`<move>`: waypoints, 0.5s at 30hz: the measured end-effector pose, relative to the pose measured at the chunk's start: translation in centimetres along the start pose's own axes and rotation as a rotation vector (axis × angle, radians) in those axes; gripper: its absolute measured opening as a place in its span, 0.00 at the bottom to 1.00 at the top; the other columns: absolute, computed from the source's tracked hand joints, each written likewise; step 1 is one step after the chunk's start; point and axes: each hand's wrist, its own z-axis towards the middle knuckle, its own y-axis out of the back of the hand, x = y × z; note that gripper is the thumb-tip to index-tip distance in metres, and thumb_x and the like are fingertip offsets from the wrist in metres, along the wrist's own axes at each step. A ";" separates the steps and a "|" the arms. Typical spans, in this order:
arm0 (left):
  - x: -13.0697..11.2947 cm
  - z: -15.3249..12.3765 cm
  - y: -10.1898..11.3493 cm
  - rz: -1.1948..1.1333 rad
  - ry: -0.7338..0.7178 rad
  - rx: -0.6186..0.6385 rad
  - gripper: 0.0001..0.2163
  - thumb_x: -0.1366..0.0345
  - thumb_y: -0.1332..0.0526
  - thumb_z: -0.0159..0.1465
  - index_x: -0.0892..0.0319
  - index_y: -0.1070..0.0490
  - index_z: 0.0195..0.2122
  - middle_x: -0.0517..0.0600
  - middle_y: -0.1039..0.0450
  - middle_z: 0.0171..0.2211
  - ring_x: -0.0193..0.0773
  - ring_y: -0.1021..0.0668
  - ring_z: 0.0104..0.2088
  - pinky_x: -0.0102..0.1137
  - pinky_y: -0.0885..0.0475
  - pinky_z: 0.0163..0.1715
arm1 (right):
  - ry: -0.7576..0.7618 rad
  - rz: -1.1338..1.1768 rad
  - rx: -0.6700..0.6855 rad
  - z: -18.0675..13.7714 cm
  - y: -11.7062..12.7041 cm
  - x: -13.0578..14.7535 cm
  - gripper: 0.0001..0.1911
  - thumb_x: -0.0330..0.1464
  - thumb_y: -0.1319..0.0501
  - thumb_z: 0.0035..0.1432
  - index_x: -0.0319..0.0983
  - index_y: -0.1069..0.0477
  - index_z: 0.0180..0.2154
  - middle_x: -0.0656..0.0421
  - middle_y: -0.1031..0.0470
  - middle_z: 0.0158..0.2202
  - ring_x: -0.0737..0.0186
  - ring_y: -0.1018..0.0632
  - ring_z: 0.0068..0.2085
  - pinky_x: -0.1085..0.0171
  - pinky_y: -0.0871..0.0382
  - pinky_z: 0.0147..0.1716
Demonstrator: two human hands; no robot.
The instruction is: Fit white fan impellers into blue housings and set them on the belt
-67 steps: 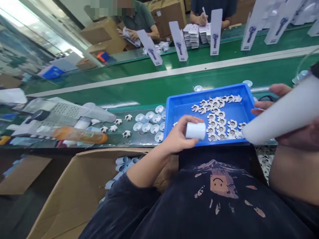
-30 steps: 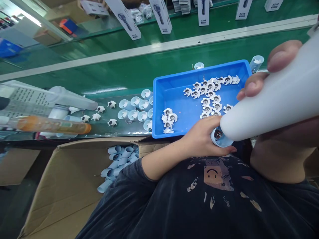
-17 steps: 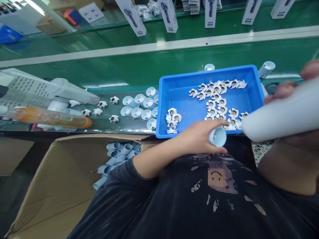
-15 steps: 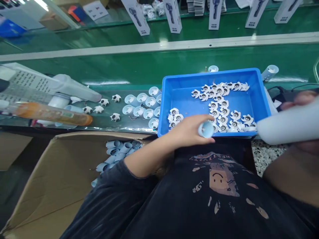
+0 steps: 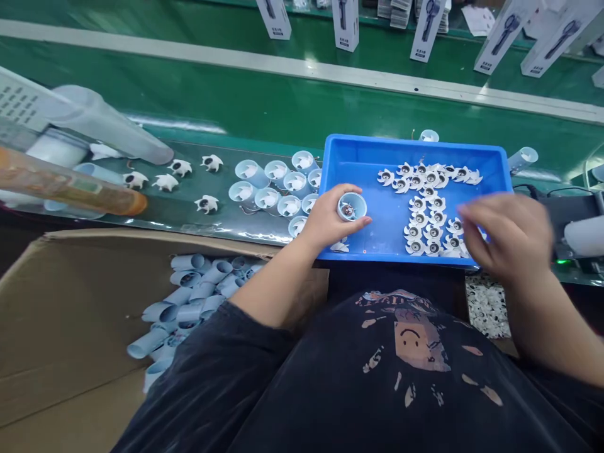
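My left hand (image 5: 329,221) is closed round a short pale-blue tube (image 5: 352,207) with a small part seated inside, held over the left end of the blue tray (image 5: 363,151). My right hand (image 5: 509,236) hovers over the tray's right front corner, blurred by motion, its fingers curled downward above several white fan impellers (image 5: 427,204). The white cylinder tool (image 5: 584,236) lies at the far right, apart from that hand.
Several upright pale-blue tubes (image 5: 276,189) and loose impellers (image 5: 182,176) stand left of the tray. A cardboard box (image 5: 70,327) below holds more tubes (image 5: 189,302). An orange bottle (image 5: 70,189) lies at left. White product boxes (image 5: 346,24) ride the green conveyor (image 5: 236,94).
My right hand has put down the white cylinder tool at the right and come over the impellers. My left hand has carried the tube left, over the tray's left end.
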 end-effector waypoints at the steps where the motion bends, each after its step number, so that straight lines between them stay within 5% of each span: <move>1: 0.0 0.1 0.1 0.005 0.001 0.012 0.23 0.53 0.31 0.53 0.58 0.31 0.46 0.53 0.24 0.47 0.49 0.22 0.48 0.43 0.29 0.51 | -0.085 -0.068 0.094 1.5 -1.0 -0.4 0.18 0.40 0.44 0.66 0.37 0.31 0.52 0.48 0.32 0.52 0.53 0.30 0.53 0.51 0.34 0.54; 4: -0.2 0.1 0.2 0.029 0.012 0.045 0.22 0.55 0.30 0.52 0.58 0.30 0.46 0.52 0.24 0.48 0.49 0.23 0.49 0.44 0.30 0.52 | -0.334 -0.230 0.379 5.5 -3.8 -2.4 0.20 0.39 0.42 0.62 0.32 0.29 0.50 0.43 0.29 0.47 0.47 0.26 0.46 0.53 0.31 0.43; 6: -0.4 0.2 0.2 0.042 0.029 0.057 0.22 0.56 0.30 0.52 0.57 0.30 0.46 0.51 0.24 0.48 0.49 0.23 0.49 0.44 0.30 0.53 | -0.378 -0.261 0.491 7.1 -4.9 -3.0 0.17 0.39 0.40 0.61 0.31 0.26 0.43 0.45 0.27 0.40 0.52 0.25 0.37 0.59 0.31 0.35; 9: -0.7 0.4 0.2 0.038 0.052 0.061 0.22 0.57 0.30 0.52 0.57 0.30 0.47 0.50 0.24 0.48 0.48 0.23 0.48 0.43 0.30 0.53 | -0.291 -0.274 0.500 7.5 -5.3 -1.1 0.12 0.36 0.40 0.60 0.34 0.28 0.42 0.50 0.27 0.43 0.58 0.26 0.37 0.64 0.35 0.32; 15: -0.6 0.7 0.1 -0.050 0.057 -0.009 0.23 0.57 0.30 0.53 0.58 0.31 0.47 0.49 0.25 0.47 0.44 0.23 0.45 0.37 0.28 0.48 | 0.081 -0.323 0.470 7.0 -6.4 6.8 0.14 0.34 0.47 0.67 0.38 0.32 0.50 0.51 0.30 0.49 0.51 0.28 0.49 0.60 0.37 0.41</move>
